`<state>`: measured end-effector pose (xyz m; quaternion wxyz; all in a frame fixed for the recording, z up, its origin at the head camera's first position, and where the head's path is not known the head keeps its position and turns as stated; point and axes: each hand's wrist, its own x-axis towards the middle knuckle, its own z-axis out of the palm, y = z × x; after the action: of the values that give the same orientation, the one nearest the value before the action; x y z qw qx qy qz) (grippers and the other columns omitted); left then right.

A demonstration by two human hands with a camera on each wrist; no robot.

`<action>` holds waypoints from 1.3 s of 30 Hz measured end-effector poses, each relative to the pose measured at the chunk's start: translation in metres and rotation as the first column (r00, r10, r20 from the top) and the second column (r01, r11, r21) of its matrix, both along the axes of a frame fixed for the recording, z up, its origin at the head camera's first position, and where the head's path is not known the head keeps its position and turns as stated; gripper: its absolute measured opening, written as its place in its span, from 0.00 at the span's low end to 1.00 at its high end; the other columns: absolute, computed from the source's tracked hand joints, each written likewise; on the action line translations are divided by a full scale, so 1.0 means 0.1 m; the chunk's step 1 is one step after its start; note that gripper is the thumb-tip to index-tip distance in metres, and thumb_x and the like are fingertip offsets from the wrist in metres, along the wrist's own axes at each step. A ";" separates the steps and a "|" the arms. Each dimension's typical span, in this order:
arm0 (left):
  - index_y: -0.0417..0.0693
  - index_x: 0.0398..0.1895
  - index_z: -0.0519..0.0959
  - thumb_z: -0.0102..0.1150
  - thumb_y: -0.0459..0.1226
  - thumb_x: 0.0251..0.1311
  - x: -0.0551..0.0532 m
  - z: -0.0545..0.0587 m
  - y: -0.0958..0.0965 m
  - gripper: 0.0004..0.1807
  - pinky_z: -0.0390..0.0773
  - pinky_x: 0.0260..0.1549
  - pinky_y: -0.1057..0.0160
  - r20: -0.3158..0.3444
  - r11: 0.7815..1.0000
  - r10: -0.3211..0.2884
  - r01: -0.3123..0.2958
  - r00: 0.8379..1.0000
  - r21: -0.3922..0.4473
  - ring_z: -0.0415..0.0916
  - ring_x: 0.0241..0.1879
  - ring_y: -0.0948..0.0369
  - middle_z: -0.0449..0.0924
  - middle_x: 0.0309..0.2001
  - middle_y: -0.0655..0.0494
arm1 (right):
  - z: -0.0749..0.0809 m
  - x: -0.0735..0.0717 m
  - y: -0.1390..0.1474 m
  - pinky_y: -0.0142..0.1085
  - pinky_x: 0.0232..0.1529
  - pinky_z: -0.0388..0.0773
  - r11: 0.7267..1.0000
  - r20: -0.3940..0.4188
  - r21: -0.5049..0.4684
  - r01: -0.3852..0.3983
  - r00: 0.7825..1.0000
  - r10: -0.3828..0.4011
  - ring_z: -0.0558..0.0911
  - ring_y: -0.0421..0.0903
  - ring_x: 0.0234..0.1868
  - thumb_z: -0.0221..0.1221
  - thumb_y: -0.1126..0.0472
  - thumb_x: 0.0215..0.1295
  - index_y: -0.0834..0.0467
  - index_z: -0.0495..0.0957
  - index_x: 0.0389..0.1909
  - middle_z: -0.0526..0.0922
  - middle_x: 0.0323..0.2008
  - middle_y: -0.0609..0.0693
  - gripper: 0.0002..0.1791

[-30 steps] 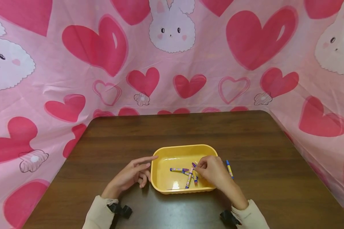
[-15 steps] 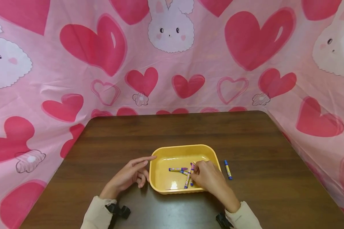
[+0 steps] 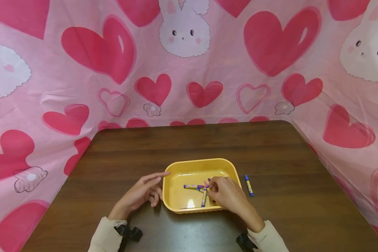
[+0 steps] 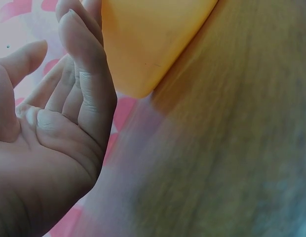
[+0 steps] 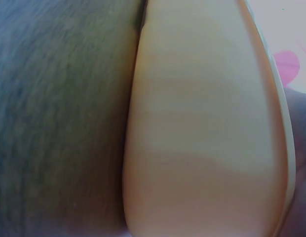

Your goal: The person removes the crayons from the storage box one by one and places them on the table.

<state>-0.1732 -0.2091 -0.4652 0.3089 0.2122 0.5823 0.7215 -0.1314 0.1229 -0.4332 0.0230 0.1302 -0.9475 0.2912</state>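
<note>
A yellow plastic tray (image 3: 168, 201) stands on the table in the head view, with several crayons in it. One purple-tipped crayon (image 3: 193, 186) lies crosswise; a pink-tipped crayon (image 3: 204, 196) points away from the person. My right hand (image 3: 228, 194) reaches over the tray's right side, fingers curled down, thumb and fingertips pinching at a crayon mostly hidden beneath them. My left hand (image 3: 141, 194) is at the tray's left side, index finger extended to the rim, other fingers loosely bent. The left wrist view shows its palm bare; the right wrist view shows mainly the tray's outer wall (image 5: 207, 123).
A blue crayon (image 3: 249, 185) lies on the dark wooden table (image 3: 189, 143), right of the tray. Pink cloth (image 3: 223, 63) printed with hearts and rabbits hangs behind and at both sides of the table.
My right hand has moved slightly left and down into the crayons, and some crayons beneath it have shifted. My left hand stays at the tray's rim. The head view has turned slightly right.
</note>
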 end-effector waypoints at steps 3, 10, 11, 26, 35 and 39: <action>0.35 0.75 0.56 0.36 0.39 0.80 0.00 0.00 -0.01 0.26 0.82 0.23 0.65 -0.015 1.000 0.000 0.000 1.000 0.004 0.78 0.20 0.61 0.85 0.30 0.49 | 0.00 -0.02 0.00 0.30 0.27 0.72 0.997 0.005 -0.079 -0.013 1.000 0.014 0.75 0.32 0.24 0.66 0.65 0.51 0.51 0.80 0.28 0.78 0.20 0.35 0.06; 0.36 0.75 0.58 0.36 0.38 0.80 0.00 -0.02 -0.01 0.25 0.82 0.23 0.64 -0.039 1.000 0.003 -0.002 0.999 0.026 0.79 0.20 0.61 0.85 0.30 0.48 | 0.02 -0.06 0.06 0.31 0.35 0.80 0.923 0.071 -0.382 -0.043 0.995 0.076 0.82 0.38 0.30 0.67 0.67 0.58 0.58 0.84 0.32 0.84 0.27 0.44 0.03; 0.36 0.75 0.57 0.35 0.37 0.80 0.00 -0.03 -0.01 0.25 0.82 0.23 0.64 -0.041 1.000 0.002 -0.001 0.999 0.024 0.79 0.20 0.61 0.85 0.30 0.49 | 0.03 -0.06 0.07 0.31 0.34 0.80 0.903 0.087 -0.427 -0.037 0.993 0.082 0.83 0.39 0.31 0.68 0.67 0.59 0.58 0.85 0.32 0.85 0.28 0.45 0.03; 0.35 0.75 0.56 0.37 0.38 0.80 0.00 -0.03 0.01 0.26 0.82 0.22 0.65 -0.031 1.000 0.008 -0.008 0.999 0.005 0.81 0.23 0.59 0.84 0.29 0.50 | 0.11 -0.03 0.44 0.46 0.38 0.85 0.616 0.094 -0.788 0.002 0.989 0.117 0.88 0.51 0.36 0.68 0.68 0.60 0.73 0.83 0.41 0.87 0.36 0.57 0.13; 0.34 0.75 0.57 0.36 0.37 0.80 0.00 -0.05 -0.01 0.25 0.81 0.21 0.65 -0.014 1.000 0.021 -0.021 1.000 0.022 0.81 0.22 0.59 0.84 0.28 0.49 | 0.11 -0.03 0.78 0.46 0.37 0.85 0.556 0.048 -0.830 -0.041 0.988 0.145 0.88 0.49 0.33 0.64 0.72 0.63 0.80 0.79 0.44 0.88 0.35 0.58 0.13; 0.36 0.75 0.58 0.37 0.38 0.80 -0.01 -0.04 0.00 0.26 0.82 0.22 0.65 -0.011 1.000 0.017 -0.017 1.000 0.011 0.81 0.23 0.59 0.84 0.29 0.50 | 0.11 -0.01 1.01 0.46 0.38 0.85 0.526 0.032 -0.850 -0.037 0.992 0.121 0.88 0.49 0.34 0.62 0.74 0.64 0.81 0.77 0.44 0.88 0.36 0.59 0.13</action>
<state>-0.1743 -0.2095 -0.4695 0.2985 0.2129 0.5817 0.7260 -0.1325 0.2239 -0.4223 0.0291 0.1326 -0.6805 0.7201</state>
